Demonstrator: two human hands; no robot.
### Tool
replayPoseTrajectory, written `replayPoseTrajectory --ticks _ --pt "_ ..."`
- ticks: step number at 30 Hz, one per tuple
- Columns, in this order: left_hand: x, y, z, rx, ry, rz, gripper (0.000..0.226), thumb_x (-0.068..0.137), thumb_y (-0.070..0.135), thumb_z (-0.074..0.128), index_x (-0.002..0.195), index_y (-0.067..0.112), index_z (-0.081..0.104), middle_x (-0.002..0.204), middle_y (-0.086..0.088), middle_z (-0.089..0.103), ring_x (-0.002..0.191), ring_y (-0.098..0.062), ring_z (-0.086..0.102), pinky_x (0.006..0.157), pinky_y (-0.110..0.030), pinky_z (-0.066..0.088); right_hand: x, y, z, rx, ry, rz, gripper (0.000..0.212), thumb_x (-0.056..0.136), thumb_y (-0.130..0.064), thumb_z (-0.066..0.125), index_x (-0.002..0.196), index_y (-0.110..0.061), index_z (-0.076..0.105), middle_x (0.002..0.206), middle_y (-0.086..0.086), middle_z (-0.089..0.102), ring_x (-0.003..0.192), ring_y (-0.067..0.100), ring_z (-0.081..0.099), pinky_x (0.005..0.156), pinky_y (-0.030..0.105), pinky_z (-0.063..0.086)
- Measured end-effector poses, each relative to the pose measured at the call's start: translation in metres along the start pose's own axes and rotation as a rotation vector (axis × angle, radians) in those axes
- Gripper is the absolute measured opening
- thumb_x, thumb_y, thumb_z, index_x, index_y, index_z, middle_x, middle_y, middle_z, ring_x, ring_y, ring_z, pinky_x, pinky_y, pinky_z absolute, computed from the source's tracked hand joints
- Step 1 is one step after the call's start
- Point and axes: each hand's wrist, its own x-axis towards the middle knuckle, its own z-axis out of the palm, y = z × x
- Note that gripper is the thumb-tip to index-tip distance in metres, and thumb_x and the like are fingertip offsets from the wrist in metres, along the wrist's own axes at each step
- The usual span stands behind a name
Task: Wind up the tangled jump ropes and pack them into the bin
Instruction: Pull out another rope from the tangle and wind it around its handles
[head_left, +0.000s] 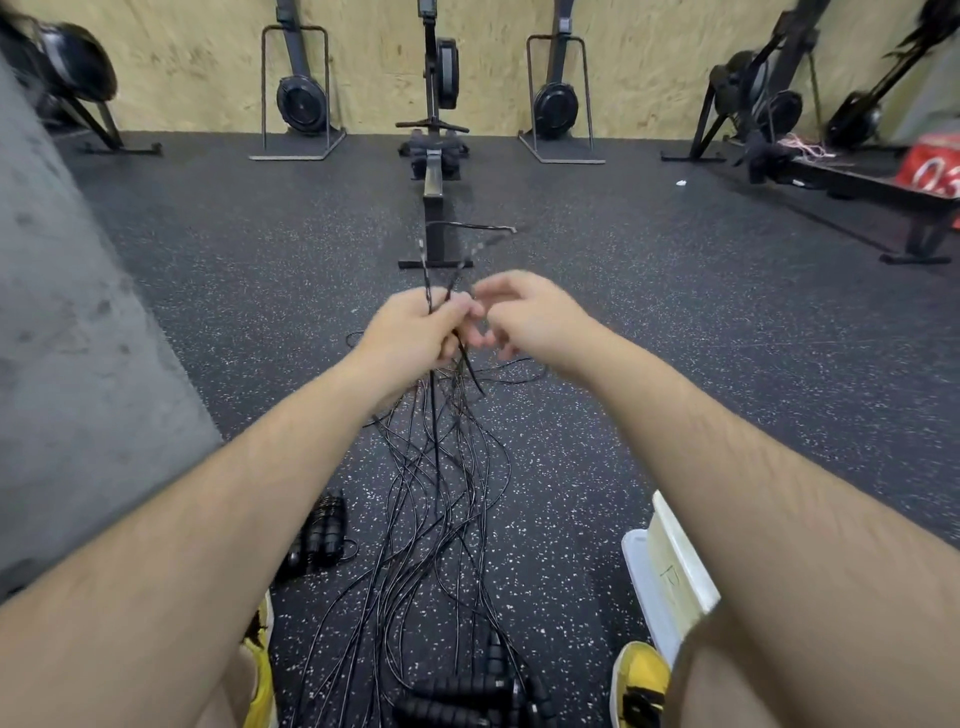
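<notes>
Several thin black jump ropes (441, 499) hang in a bundle from my left hand (415, 327), which grips them at chest height. The cords trail down to the speckled floor, and their black foam handles (457, 696) lie between my feet. My right hand (524, 317) is right beside the left, its fingers curled and pinching a strand at the top of the bundle. Loose rope ends stick up and forward above my fists. A wound rope with black handles (319, 535) lies on the floor at lower left. The white plastic bin (670, 571) stands at lower right, partly hidden by my right arm.
Rowing machines (436, 156) stand along the plywood wall ahead and at right. A grey concrete wall (67, 338) is on the left. My yellow shoes (639, 680) are at the bottom of the view. A red object (935, 166) sits at far right.
</notes>
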Motion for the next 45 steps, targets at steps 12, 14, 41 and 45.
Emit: replayPoseTrajectory --ticks 12,14,41,45 --pt "-0.003 -0.016 0.000 -0.069 -0.212 -0.094 0.027 0.102 0.007 0.054 0.129 0.009 0.059 0.109 -0.004 0.071 0.059 -0.006 0.047 0.054 -0.021 0.038 0.003 -0.003 0.003 0.046 0.242 -0.238 0.022 0.100 -0.019 0.058 0.091 -0.003 0.071 0.076 0.005 0.070 0.057 0.010 0.056 0.055 0.029 0.052" --pt "-0.010 -0.020 0.011 0.085 -0.284 -0.121 0.018 0.104 0.009 0.053 0.120 0.006 0.062 0.107 -0.003 0.076 0.060 -0.008 0.049 0.053 -0.022 0.039 0.002 -0.008 0.001 0.150 0.260 -0.234 0.023 0.101 -0.016 0.056 0.093 0.001 0.069 0.086 0.010 0.071 0.057 0.007 0.057 0.053 0.023 0.049" --pt "-0.010 -0.003 -0.003 -0.102 -0.179 0.015 0.044 0.111 0.044 0.027 0.136 0.023 0.056 0.083 -0.008 0.062 0.082 -0.022 0.061 0.082 -0.039 0.043 -0.007 -0.017 0.016 -0.190 -0.027 -0.160 0.048 0.107 -0.035 0.037 0.070 -0.019 0.063 0.051 0.000 0.064 0.044 0.017 0.054 0.054 0.030 0.050" --pt "-0.014 0.002 -0.003 -0.241 -0.311 -0.077 0.032 0.111 0.030 0.034 0.140 0.022 0.046 0.088 -0.006 0.067 0.092 -0.033 0.073 0.089 -0.044 0.058 -0.004 -0.015 0.014 -0.212 0.109 -0.167 0.052 0.107 -0.038 0.039 0.063 -0.017 0.056 0.049 -0.003 0.058 0.040 0.008 0.053 0.055 0.027 0.048"
